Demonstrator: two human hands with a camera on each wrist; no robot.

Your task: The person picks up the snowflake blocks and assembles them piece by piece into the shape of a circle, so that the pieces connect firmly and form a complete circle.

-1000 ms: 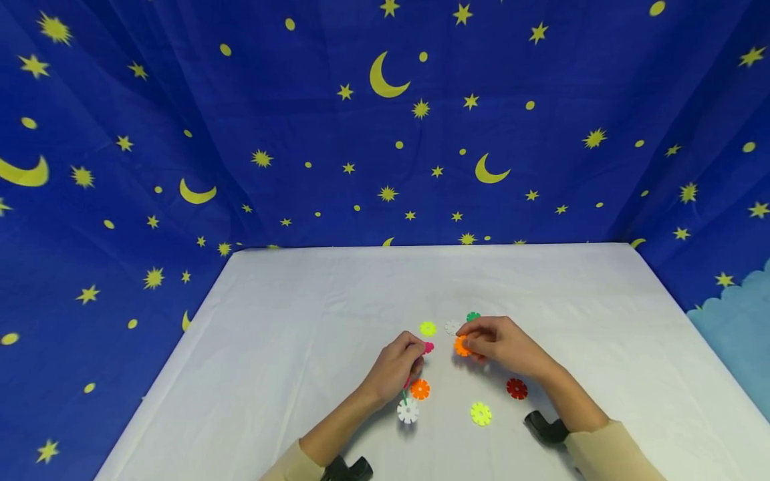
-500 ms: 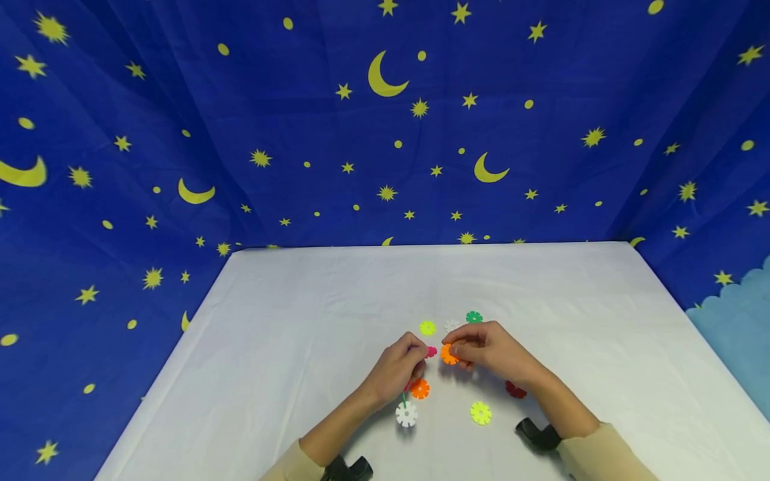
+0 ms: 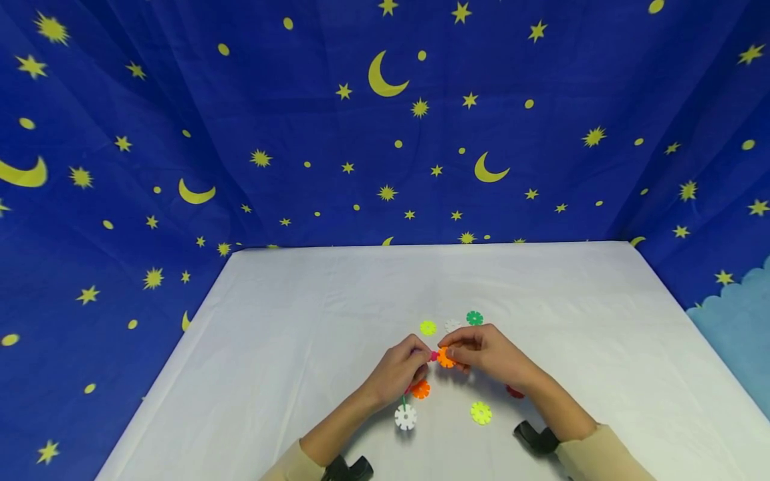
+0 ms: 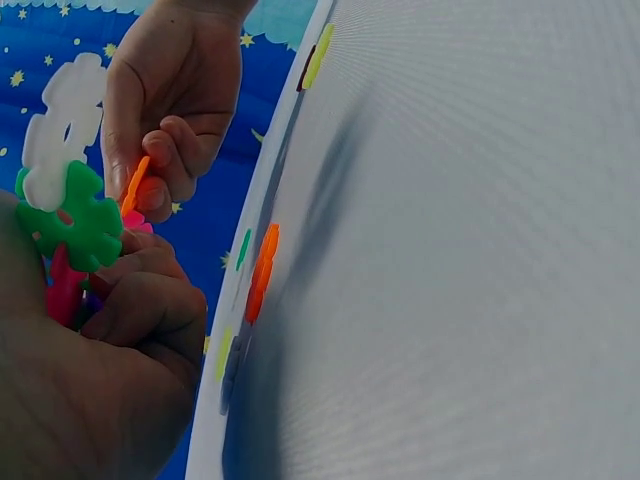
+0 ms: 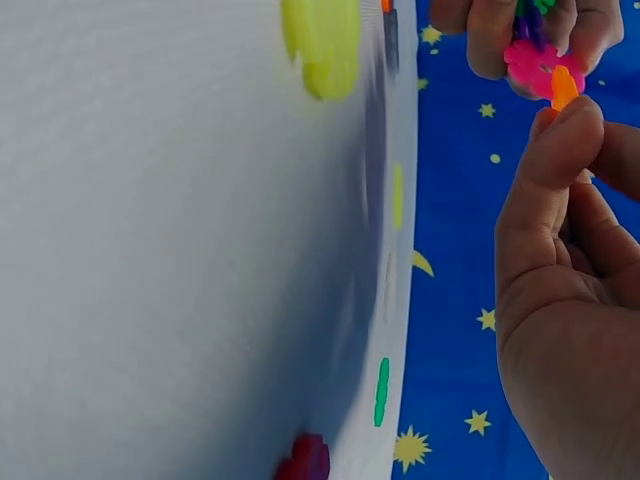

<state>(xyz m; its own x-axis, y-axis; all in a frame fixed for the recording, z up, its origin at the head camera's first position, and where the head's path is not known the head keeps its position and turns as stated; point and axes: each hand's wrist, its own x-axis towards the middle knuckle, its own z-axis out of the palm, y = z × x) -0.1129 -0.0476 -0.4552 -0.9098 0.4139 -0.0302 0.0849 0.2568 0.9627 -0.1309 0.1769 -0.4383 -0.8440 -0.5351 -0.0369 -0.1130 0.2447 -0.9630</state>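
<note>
My left hand grips a chain of linked plastic snowflake discs above the table. At the chain's near end hang a white disc and a green disc. A purple disc and a pink disc show at its far end; the fingers hide the middle. With thumb and fingers my right hand pinches an orange disc. Its edge meets the pink disc's edge in the right wrist view. Whether the two are slotted together, I cannot tell.
Loose discs lie around the hands on the white table: orange, yellow, another yellow disc, white, green and a partly hidden red disc. A blue star-patterned curtain stands behind.
My right hand has moved left with the orange disc, bringing it from apart to against the pink disc. The left hand has stayed nearly in place.
</note>
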